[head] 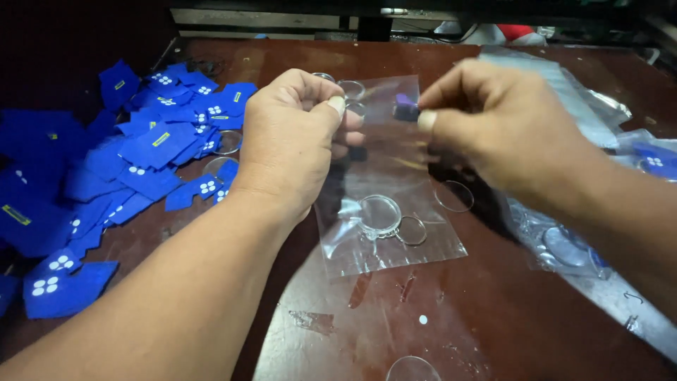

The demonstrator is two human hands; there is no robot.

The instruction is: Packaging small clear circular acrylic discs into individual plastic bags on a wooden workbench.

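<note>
Head view. The left hand (293, 141) and right hand (493, 120), both closed in a pinch, hold the top edge of a clear bag (388, 183) just above the dark brown surface (493, 317). A round clear disc (379, 214) with a metal ring (411, 231) lies in the bag's lower part. The right fingertips (427, 120) are at a small dark piece (405, 109) at the bag's mouth. Blue cards (106, 176) with white dots lie heaped at left; more clear bags (585, 247) lie at right; another disc (412, 369) lies at the near edge.
</note>
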